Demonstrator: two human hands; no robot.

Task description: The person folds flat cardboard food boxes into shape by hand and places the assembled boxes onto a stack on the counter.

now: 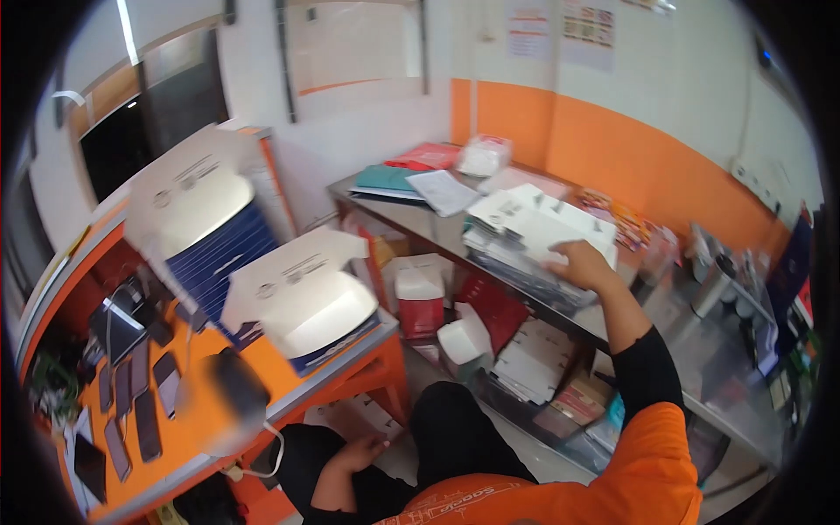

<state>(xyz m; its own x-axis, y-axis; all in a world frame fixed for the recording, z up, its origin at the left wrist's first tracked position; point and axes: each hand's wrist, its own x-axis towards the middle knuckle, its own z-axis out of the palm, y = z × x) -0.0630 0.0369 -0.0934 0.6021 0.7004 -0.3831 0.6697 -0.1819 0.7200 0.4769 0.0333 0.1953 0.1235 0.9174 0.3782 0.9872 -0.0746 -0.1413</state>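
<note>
My right hand reaches over a stack of white flat cardboard pieces on the steel table, its fingers bent and apart above the stack's near side. Whether it touches the top sheet is hard to tell. Low in the view, my left hand rests near my leg with its fingers loosely apart, holding nothing visible. White sheets lie below it on the floor. Two piles of nested blue-and-white boxes, a tall one and a shorter one, stand on the orange table.
Several phones lie on the orange table, beside a blurred dark object. Red-and-white boxes and more white sheets sit under the steel table. That table also bears folders and metal cups.
</note>
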